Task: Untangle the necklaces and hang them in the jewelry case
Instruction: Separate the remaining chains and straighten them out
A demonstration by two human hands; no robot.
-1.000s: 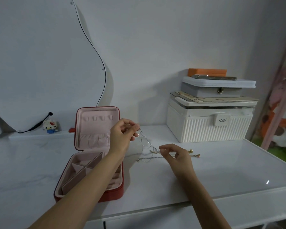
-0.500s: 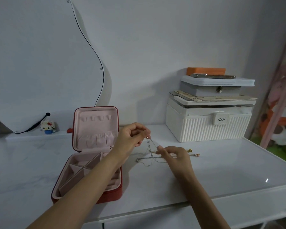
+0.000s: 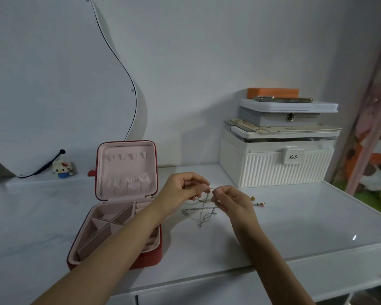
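A tangle of thin silver necklaces (image 3: pixel 200 214) lies on the white tabletop, part of it lifted. My left hand (image 3: pixel 183 190) and my right hand (image 3: pixel 231 201) meet just above it, both pinching the chains at nearly the same spot. Small gold and pink beads (image 3: pixel 259 202) at the chain ends rest on the table to the right of my right hand. The red jewelry case (image 3: pixel 119 216) stands open at the left, its pink lid upright with a row of small hooks (image 3: pixel 128 156) and nothing hanging on them.
A white ribbed box (image 3: pixel 275 170) with a grey box, a phone and an orange box stacked on it stands at the back right. A curved mirror (image 3: pixel 53 84) leans at the back left, with a small toy figure (image 3: pixel 62 169) below it. The table's front edge (image 3: pixel 207 280) is near.
My left hand has come down and to the right, and my right hand has risen to meet it. The chain, earlier stretched between them, now hangs slack below.
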